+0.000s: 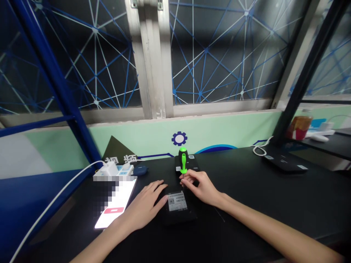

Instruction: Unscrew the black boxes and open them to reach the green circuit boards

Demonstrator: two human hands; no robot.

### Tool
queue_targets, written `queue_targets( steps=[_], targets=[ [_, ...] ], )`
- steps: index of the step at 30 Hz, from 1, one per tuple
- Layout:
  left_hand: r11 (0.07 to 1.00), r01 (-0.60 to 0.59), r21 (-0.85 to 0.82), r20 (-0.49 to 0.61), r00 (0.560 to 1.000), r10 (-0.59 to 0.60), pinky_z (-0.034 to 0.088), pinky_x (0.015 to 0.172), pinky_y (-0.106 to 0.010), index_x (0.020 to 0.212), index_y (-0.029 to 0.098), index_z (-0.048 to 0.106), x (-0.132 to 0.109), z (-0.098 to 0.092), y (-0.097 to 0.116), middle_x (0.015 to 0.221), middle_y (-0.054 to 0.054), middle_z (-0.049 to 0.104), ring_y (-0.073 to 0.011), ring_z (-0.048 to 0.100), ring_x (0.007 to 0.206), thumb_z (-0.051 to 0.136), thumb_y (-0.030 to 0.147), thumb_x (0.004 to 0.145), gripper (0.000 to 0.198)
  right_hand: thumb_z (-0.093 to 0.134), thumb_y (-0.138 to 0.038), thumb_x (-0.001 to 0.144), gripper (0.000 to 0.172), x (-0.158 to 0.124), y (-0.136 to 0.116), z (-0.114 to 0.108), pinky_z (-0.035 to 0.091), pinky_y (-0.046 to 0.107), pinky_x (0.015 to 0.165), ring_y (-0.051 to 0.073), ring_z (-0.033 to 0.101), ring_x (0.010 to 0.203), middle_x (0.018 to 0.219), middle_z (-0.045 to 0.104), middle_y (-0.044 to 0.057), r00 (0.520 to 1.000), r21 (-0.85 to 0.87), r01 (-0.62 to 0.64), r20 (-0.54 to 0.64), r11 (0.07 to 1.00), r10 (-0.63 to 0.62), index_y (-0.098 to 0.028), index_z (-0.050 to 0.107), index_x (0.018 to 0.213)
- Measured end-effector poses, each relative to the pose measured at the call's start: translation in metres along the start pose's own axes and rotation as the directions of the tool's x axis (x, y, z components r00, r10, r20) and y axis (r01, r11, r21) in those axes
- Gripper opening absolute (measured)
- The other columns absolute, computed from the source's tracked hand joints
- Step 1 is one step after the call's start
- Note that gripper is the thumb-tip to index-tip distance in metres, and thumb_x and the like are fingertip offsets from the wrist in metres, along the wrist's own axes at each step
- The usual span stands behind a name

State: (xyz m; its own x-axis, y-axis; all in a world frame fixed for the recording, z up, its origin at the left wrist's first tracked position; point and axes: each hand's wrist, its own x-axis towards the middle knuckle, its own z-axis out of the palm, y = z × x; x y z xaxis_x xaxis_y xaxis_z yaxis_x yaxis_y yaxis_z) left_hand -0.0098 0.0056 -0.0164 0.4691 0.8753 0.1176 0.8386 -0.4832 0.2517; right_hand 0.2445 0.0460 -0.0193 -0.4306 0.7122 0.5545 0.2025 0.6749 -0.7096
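Near centre, right hand (202, 186) is pinching the driver (183, 162), left hand (146, 201) is resting open against the case (179, 210); vertical's best imo.

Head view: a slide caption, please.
Right hand holds an upright green screwdriver at the far end of a labelled black box, left hand alongside.

Screen (120, 204) left of device (179, 212) on table (246, 186); power strip (120, 171) behind screen.
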Motion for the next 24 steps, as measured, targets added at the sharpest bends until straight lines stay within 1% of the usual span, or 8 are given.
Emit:
queue_targets(
  steps=[3, 6, 10, 13, 16, 19, 21, 24],
  targets=[
    [1.0, -0.001, 0.002, -0.009, 1.0, 0.001, 0.036, 0.112, -0.049, 0.143, 0.028, 0.047, -0.0004, 0.0012, -0.0011, 0.151, -0.006, 0.044, -0.0293, 0.038, 0.14, 0.031, 0.058, 0.102, 0.053, 0.051, -0.032, 0.099, 0.021, -0.0008, 0.0002, -0.0004, 0.056, 0.026, 0.071, 0.016, 0.07, 0.076, 0.089, 0.074, 0.006, 0.999, 0.043, 0.002, 0.038, 0.999, -0.003, -0.018, 0.065, 0.105],
    [1.0, -0.017, 0.009, -0.025, 1.0, 0.017, 0.035, 0.112, -0.048, 0.143, 0.03, 0.047, -0.0005, 0.0048, -0.0052, 0.152, -0.005, 0.043, -0.0289, 0.039, 0.139, 0.032, 0.057, 0.102, 0.052, 0.05, -0.033, 0.099, 0.022, -0.0014, 0.0011, 0.0, 0.055, 0.025, 0.07, 0.016, 0.07, 0.076, 0.088, 0.074, 0.006, 0.999, 0.048, 0.001, 0.05, 0.999, -0.003, -0.018, 0.065, 0.106],
    [1.0, -0.027, 0.003, -0.034, 0.999, 0.027, 0.035, 0.112, -0.046, 0.144, 0.031, 0.045, -0.0002, 0.0075, -0.0081, 0.153, -0.004, 0.041, -0.0277, 0.037, 0.141, 0.032, 0.056, 0.102, 0.05, 0.051, -0.033, 0.099, 0.021, -0.0016, 0.0019, 0.0006, 0.055, 0.026, 0.072, 0.016, 0.071, 0.076, 0.087, 0.074, 0.006, 1.0, 0.037, -0.007, 0.026, 0.999, 0.006, -0.018, 0.065, 0.106],
    [1.0, -0.019, -0.001, -0.02, 1.0, 0.019, 0.034, 0.113, -0.047, 0.144, 0.03, 0.045, -0.0004, 0.0051, -0.0055, 0.153, -0.004, 0.041, -0.028, 0.037, 0.141, 0.031, 0.056, 0.102, 0.051, 0.053, -0.034, 0.098, 0.021, -0.0013, 0.0017, 0.0009, 0.056, 0.027, 0.073, 0.017, 0.071, 0.077, 0.086, 0.074, 0.006, 1.0, 0.031, -0.006, 0.0, 1.0, 0.006, -0.018, 0.065, 0.105],
    [1.0, -0.021, 0.001, -0.017, 1.0, 0.021, 0.035, 0.112, -0.048, 0.143, 0.029, 0.046, -0.0008, 0.0021, -0.0027, 0.152, -0.005, 0.043, -0.0288, 0.038, 0.14, 0.031, 0.056, 0.102, 0.052, 0.057, -0.035, 0.096, 0.019, -0.0007, 0.0011, 0.0012, 0.055, 0.026, 0.068, 0.017, 0.07, 0.072, 0.081, 0.073, 0.005, 1.0, 0.006, -0.009, -0.029, 1.0, 0.009, -0.019, 0.066, 0.1],
    [0.999, -0.037, 0.004, -0.036, 0.999, 0.037, 0.036, 0.111, -0.048, 0.143, 0.029, 0.047, -0.001, 0.0017, -0.003, 0.151, -0.006, 0.044, -0.0287, 0.04, 0.138, 0.031, 0.056, 0.102, 0.051, 0.06, -0.035, 0.094, 0.018, 0.0, 0.0004, 0.0015, 0.053, 0.026, 0.064, 0.016, 0.067, 0.067, 0.075, 0.07, 0.004, 0.999, -0.018, -0.008, -0.046, 1.0, 0.007, -0.018, 0.066, 0.096],
    [0.999, -0.046, 0.004, -0.045, 0.998, 0.046, 0.036, 0.111, -0.047, 0.142, 0.03, 0.047, -0.0008, 0.0028, -0.0044, 0.15, -0.005, 0.045, -0.0286, 0.041, 0.138, 0.031, 0.056, 0.102, 0.051, 0.059, -0.035, 0.095, 0.019, 0.0002, -0.0002, 0.0014, 0.054, 0.027, 0.066, 0.016, 0.068, 0.069, 0.077, 0.071, 0.004, 0.999, -0.01, -0.005, -0.035, 1.0, 0.005, -0.018, 0.066, 0.097],
    [0.999, -0.035, -0.001, -0.037, 0.999, 0.035, 0.035, 0.112, -0.046, 0.143, 0.03, 0.047, -0.0006, 0.0044, -0.0057, 0.151, -0.005, 0.044, -0.0283, 0.039, 0.139, 0.031, 0.056, 0.102, 0.051, 0.052, -0.036, 0.098, 0.023, -0.0001, -0.0011, 0.0008, 0.055, 0.028, 0.071, 0.017, 0.07, 0.075, 0.086, 0.073, 0.006, 1.0, 0.035, -0.008, 0.016, 0.999, 0.007, -0.017, 0.065, 0.103]
  ],
)
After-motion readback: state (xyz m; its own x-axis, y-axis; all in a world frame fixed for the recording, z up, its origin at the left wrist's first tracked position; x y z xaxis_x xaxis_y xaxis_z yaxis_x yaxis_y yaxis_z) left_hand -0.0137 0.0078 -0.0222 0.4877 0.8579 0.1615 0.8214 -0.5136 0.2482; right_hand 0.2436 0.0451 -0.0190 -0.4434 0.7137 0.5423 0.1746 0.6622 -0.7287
